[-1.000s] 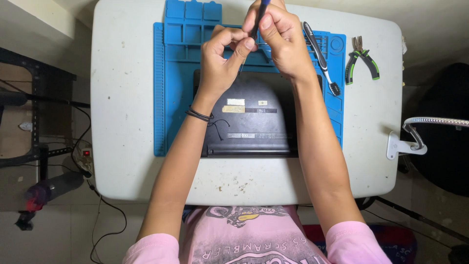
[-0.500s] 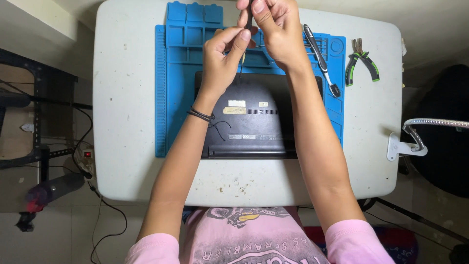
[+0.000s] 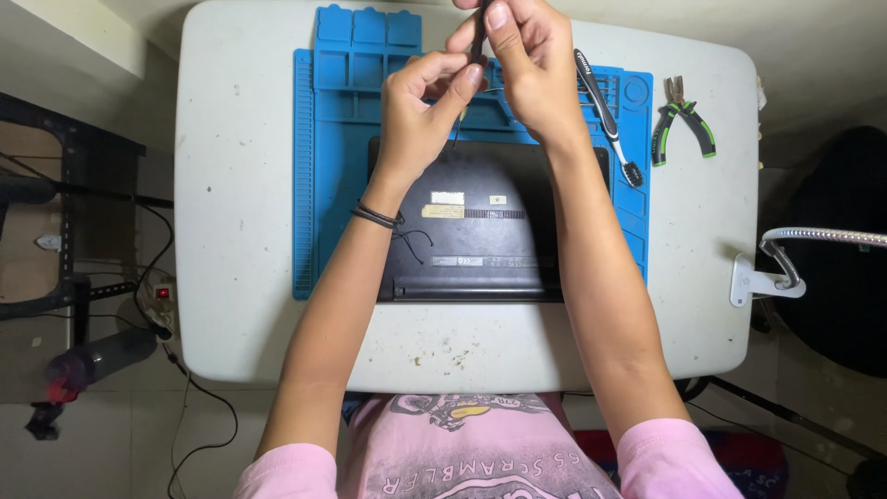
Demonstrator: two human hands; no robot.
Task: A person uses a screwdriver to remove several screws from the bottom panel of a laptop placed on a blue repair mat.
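Two hands meet above the far edge of a black laptop that lies base-up on a blue silicone repair mat, itself spread on a white counter. Left to right: the left hand, a dark band at its wrist, has thumb and forefinger drawn together on the lower end of a slender dark tool, probably a small screwdriver, whose fine tip is barely visible. The right hand is closed around the upper part of the same tool, which runs out of the top of the view. The tool is thus held in the air between both hands, over the mat's tray compartments and just beyond the laptop's rear edge.

Judged from its form, the tool is light, stiff and thin, with a smooth shaft likely to twist in the fingers. It is best taken by the thicker handle, and the tip only steadied. The laptop seems heavy, rigid and fragile at its base panel, and is best lifted by its side edges.

Further right, a black toothbrush-like brush rests on the mat. Green-handled pliers lie on bare counter, and a clamped lamp arm stands at the counter's right edge.
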